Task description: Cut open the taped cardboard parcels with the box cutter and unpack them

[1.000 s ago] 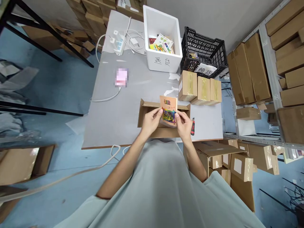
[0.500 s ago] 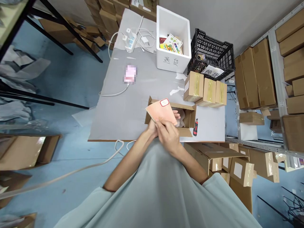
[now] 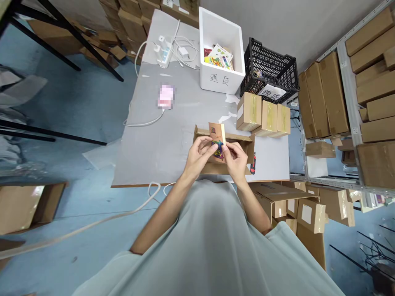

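Observation:
A small booklet (image 3: 217,130) with a brownish-orange cover and a dark multicoloured picture is held up between my two hands. My left hand (image 3: 197,157) pinches its left side, thumb across the picture. The fingers of my right hand (image 3: 236,161) are closed on its lower right edge, where a pale strip shows. Directly beneath lies an open cardboard box (image 3: 247,144), its contents mostly hidden by my hands and the booklet. A red and black box cutter (image 3: 253,163) rests to the right of the box.
Three taped cartons (image 3: 249,112) stand behind the box, near a white foam bin (image 3: 220,82) of booklets and a black crate (image 3: 270,72). A power strip (image 3: 164,53) and cables lie at the table's (image 3: 148,156) far left. Shelves with cartons (image 3: 327,96) flank the right.
The booklet has been turned from its plain peach side with a red-bordered label to the side with the picture, and stands more upright. My right hand has moved to its right edge.

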Available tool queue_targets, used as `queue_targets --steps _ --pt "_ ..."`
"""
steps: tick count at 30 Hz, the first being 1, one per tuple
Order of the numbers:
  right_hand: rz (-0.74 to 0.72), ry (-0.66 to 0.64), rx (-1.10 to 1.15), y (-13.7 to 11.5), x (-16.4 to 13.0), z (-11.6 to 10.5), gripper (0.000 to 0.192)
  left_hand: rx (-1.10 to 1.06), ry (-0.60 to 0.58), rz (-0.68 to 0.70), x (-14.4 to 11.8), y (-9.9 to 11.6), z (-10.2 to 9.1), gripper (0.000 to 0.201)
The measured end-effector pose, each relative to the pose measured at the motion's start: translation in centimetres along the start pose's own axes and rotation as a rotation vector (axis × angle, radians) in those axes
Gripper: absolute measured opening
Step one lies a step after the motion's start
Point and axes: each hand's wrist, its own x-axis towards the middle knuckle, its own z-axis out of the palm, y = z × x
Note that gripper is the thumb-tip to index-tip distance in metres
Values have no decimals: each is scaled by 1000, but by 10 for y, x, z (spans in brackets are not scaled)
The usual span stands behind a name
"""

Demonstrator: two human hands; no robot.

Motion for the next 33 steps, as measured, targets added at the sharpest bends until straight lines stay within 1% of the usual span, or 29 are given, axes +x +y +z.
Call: queue_targets --steps 3,5,7,9,11,12,15,17,19,21,23,26,28,30,31,33 --pt "-9 76 -36 8 -3 -1 43 8 18 -5 1 -2 -7 51" --pt "40 138 -23 16 -1 -6 48 -1 41 5 1 -6 -13 52" --pt "112 182 15 23 1 -11 54 -21 51 -1 2 -10 -18 60" --pt "167 197 52 29 -1 -13 58 -40 50 -25 2 -12 -24 72" --pt "204 174 83 32 -8 -13 60 -42 47 -44 3 -11 -29 80" --pt "229 146 101 33 -12 -13 62 -40 37 -49 2 -9 -31 80" --pt "333 37 174 35 -25 -7 70 -8 -52 -42 -3 -4 -33 72" --pt "394 -11 242 36 -33 -1 70 47 -131 11 -10 -1 -30 62" --pt "425 -23 325 38 -40 6 64 150 -184 127 -20 0 -23 49" --pt "439 -11 409 40 -46 15 58 287 -210 275 -31 0 -17 35" --pt "449 9 481 42 -51 23 53 408 -223 393 -40 -1 -12 27" --pt "463 29 562 42 -59 30 52 483 -252 472 -48 -1 -10 21" --pt "467 36 587 42 -64 29 54 471 -260 457 -47 0 -13 18" --pt "475 40 579 40 -67 24 56 426 -231 384 -42 -1 -17 19" --pt "478 50 565 39 -68 20 58 390 -206 320 -38 -2 -20 23" --pt "475 85 527 38 -68 10 61 286 -156 139 -28 -5 -26 35"
